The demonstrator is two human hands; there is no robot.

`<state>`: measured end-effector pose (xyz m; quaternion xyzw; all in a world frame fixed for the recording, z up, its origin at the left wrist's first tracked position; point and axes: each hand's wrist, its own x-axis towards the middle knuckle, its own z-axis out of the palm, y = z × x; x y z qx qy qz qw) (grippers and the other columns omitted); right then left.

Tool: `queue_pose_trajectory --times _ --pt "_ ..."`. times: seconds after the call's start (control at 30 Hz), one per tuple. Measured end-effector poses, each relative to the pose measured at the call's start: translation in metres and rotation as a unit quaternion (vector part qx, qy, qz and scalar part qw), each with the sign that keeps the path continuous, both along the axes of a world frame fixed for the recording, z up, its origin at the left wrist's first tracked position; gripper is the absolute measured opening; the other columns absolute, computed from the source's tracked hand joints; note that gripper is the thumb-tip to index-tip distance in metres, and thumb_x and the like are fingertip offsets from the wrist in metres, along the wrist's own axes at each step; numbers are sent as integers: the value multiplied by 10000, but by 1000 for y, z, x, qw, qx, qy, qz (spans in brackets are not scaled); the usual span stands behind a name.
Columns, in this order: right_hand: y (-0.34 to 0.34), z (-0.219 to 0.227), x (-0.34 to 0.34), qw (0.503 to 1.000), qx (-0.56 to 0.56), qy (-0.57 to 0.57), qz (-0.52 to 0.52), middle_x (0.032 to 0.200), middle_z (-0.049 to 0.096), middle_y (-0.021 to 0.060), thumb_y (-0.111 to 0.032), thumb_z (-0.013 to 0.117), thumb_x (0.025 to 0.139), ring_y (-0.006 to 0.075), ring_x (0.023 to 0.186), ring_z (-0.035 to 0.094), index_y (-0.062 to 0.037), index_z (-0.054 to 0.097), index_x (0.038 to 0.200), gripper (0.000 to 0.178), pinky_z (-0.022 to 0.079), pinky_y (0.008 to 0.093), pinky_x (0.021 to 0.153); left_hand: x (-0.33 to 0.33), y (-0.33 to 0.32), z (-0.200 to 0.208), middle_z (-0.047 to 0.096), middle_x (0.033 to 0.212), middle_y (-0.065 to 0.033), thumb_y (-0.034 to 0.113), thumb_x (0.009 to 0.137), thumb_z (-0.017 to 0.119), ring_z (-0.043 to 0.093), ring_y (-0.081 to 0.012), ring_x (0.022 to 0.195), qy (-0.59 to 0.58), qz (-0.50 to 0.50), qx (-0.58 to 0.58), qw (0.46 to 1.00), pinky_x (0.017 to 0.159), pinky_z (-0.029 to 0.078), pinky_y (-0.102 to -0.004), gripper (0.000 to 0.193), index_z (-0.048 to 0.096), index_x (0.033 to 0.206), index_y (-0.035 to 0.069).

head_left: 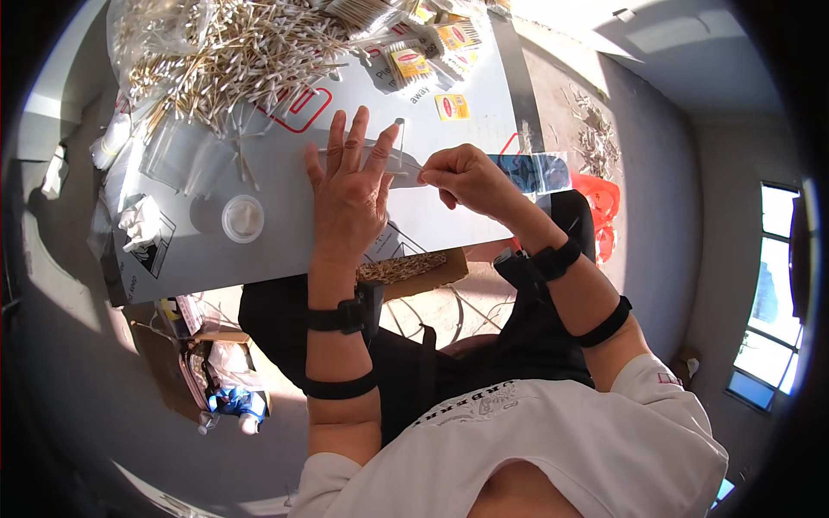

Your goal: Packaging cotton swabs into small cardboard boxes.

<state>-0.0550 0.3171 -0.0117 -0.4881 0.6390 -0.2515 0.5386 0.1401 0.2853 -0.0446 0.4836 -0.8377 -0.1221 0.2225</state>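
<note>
My left hand (350, 194) lies palm down on the table with its fingers spread, resting on a clear plastic bag (406, 161). Just to its right, my right hand (466, 180) pinches the right end of this bag between thumb and bent fingers. By the left index fingertip there is a single cotton swab (401, 138). A small yellow and red paper label (452, 107) lies flat beyond my hands. At the far left spreads a big heap of loose cotton swabs (250, 52), partly under clear plastic.
Filled swab packs (408, 64) sit at the far edge. Left on the table (285, 250) are a round white tub (243, 218), clear containers (177, 155) and a crumpled tissue (141, 220). A dark blue plastic strip (531, 173) lies right. Below is a cardboard box (432, 274) of swabs.
</note>
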Motion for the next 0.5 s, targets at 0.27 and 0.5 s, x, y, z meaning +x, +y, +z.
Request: queue_pose_trajectory --times 0.27,0.5 --pt "12 31 -10 998 22 18 55 551 532 32 -109 598 893 93 478 530 57 644 817 188 406 266 472 1 -2 -5 361 1527 -49 225 838 694 226 -265 1457 -26 -93 21 995 1161 122 -554 548 528 1354 145" --pt "32 33 -11 990 74 27 117 586 574 18 -102 654 906 74 529 569 43 648 833 162 435 235 505 15 -2 3 356 1502 -150 259 803 732 265 -322 1432 6 13 33 999 1154 168 -544 708 428 1412 62"
